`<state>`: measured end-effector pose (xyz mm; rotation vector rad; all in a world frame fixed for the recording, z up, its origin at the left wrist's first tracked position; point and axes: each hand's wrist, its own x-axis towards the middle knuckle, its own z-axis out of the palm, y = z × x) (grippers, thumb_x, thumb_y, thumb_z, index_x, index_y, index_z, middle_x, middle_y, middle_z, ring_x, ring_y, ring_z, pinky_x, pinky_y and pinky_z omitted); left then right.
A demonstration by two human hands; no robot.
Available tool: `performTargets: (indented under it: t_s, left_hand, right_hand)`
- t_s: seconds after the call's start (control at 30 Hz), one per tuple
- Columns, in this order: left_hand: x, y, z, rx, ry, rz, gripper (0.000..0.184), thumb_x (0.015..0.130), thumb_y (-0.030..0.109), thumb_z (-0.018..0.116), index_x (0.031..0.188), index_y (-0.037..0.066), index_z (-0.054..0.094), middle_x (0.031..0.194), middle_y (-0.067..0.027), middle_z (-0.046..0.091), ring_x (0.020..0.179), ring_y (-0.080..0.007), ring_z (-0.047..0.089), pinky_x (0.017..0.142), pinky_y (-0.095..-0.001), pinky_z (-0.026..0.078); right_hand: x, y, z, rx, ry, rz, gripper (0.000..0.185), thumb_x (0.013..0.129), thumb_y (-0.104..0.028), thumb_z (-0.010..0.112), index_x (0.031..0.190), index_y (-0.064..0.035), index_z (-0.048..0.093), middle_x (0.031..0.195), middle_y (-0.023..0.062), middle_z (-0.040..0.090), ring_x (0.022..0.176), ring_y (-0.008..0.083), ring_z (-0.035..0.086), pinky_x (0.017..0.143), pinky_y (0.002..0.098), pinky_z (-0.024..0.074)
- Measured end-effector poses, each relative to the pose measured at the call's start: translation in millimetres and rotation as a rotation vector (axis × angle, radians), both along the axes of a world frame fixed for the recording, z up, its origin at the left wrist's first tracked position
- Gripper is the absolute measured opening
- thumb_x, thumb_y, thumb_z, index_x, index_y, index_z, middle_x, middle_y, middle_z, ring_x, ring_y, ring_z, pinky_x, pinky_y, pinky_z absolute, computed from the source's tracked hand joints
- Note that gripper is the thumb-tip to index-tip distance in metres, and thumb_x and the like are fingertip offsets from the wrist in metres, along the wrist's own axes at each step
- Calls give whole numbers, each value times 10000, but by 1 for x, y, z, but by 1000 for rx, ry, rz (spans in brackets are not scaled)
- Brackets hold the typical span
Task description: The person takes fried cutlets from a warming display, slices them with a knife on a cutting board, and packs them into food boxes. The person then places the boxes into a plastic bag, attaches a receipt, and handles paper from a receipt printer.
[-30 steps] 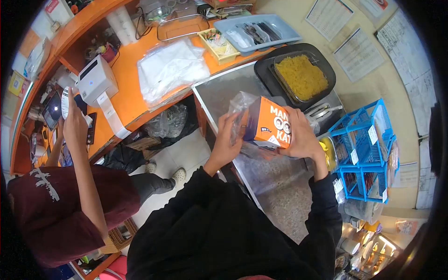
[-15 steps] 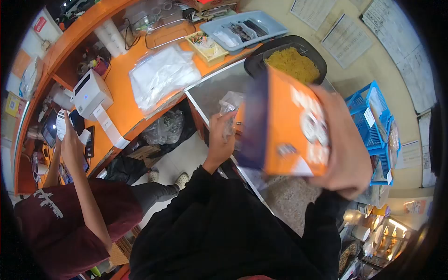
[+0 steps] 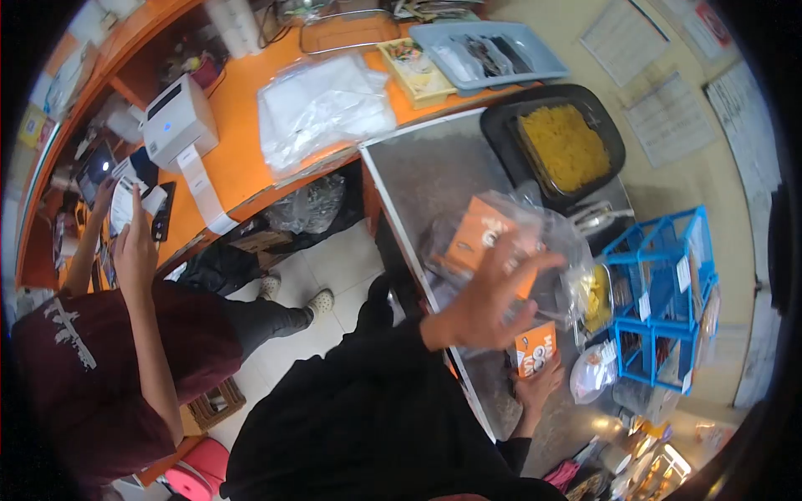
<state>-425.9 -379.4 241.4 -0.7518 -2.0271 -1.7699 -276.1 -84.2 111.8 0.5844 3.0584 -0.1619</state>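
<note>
My left hand (image 3: 489,305) is over the steel counter with its fingers spread, a little blurred. Just beyond it lies an orange printed box (image 3: 476,232) in a clear plastic bag (image 3: 572,250); my fingers hide part of both, and I cannot tell whether they touch. Closer to me, my right hand (image 3: 541,384) grips the lower end of a second orange box (image 3: 536,349) with white lettering. That box is low over the counter, partly behind my left hand.
A black tray (image 3: 614,134) of yellow rice stands at the counter's back. Blue baskets (image 3: 656,305) are at the right. On the orange desk sit plastic bags (image 3: 322,108) and a label printer (image 3: 180,121). A co-worker (image 3: 109,359) holds a paper slip at the left.
The orange box in my right hand, large and near the camera before, is now lower and farther right. My left hand has let go of the plastic bag and spread its fingers. The view has shifted.
</note>
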Motion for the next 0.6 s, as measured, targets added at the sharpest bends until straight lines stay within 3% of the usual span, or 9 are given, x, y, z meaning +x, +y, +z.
performTargets:
  t_s: [0.07,0.1,0.2,0.23,0.33,0.4,0.47,0.57,0.6]
  left_hand:
    - [7,13,-4,27,-2,7,619,724,60,618,1326,124,489,1401,-279,309,1241,-452,388,1025,-505,322]
    - [10,16,-7,48,-15,9,637,714,52,624,1330,139,489,1390,-285,309,1233,-460,390,1015,-506,329]
    - [12,16,-13,90,-24,-32,686,684,39,657,1339,136,479,1355,-275,339,1184,-448,415,950,-507,360]
    - [11,13,-14,90,3,0,701,673,32,675,1338,127,474,1334,-273,353,1127,-431,444,884,-494,381]
    - [11,10,-18,160,13,14,667,743,73,677,1374,143,473,1393,-237,340,1086,-323,485,885,-472,355]
    - [14,13,-21,224,16,1,711,751,103,685,1408,155,418,1380,-251,344,1076,-353,477,882,-479,359]
    - [15,10,-18,273,22,6,727,756,123,689,1421,161,396,1379,-258,341,1079,-373,471,887,-479,362]
    - [5,0,-13,226,64,20,770,781,271,699,1442,164,319,1322,-232,365,1195,-397,406,929,-565,334]
    - [3,-1,-11,207,77,38,767,779,289,701,1438,165,330,1328,-226,363,1205,-399,399,934,-571,330]
  right_hand:
    - [-1,-4,-7,-11,31,-51,1227,527,-367,878,1481,-36,182,1284,254,406,1222,455,354,1073,550,240]
    - [-3,-4,1,-49,-66,-24,1180,637,-437,835,1503,-25,148,1367,286,352,1288,473,306,1089,569,216]
    - [-16,15,31,-124,15,363,953,806,-398,732,1491,0,201,1435,283,312,1355,450,268,1113,545,208]
    - [-25,19,38,-130,92,260,749,911,-300,642,1477,8,261,1472,255,306,1392,377,275,1133,480,210]
    - [-94,-42,108,-735,539,222,562,932,-248,626,1385,12,421,1362,202,457,1269,317,442,1066,418,326]
    - [-126,-58,116,-416,384,331,450,945,-255,610,1280,24,495,1230,167,545,1138,294,524,993,394,388]
    - [-146,-76,125,-492,384,262,360,949,-249,602,1168,32,552,1087,127,608,1007,258,579,917,365,434]
    - [-156,-146,152,-1297,622,-105,220,937,-202,605,962,17,610,817,74,645,829,151,614,830,301,465]
    - [-155,-162,152,-1278,568,-16,214,937,-197,605,961,16,614,819,78,648,827,150,615,830,302,468]
